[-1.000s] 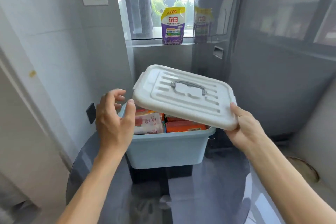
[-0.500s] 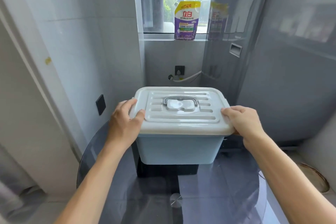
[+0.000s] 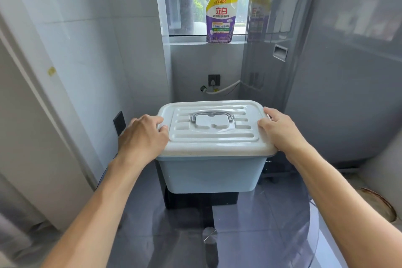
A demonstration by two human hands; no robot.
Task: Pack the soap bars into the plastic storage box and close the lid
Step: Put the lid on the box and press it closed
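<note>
Squarely, lid [image 3: 214, 128] flat on box [image 3: 211, 175], long axis left-right

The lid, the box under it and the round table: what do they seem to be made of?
The lid looks like matte white moulded plastic, with pressed ribs and a grey handle. The box seems pale blue plastic of a smooth, dull finish. The table appears to be tinted glass: it is glossy, and the dark stand shows through it.

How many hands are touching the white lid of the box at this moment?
2. The left hand holds the left edge of the lid, and the right hand holds its right edge. No other hand is in view.
</note>
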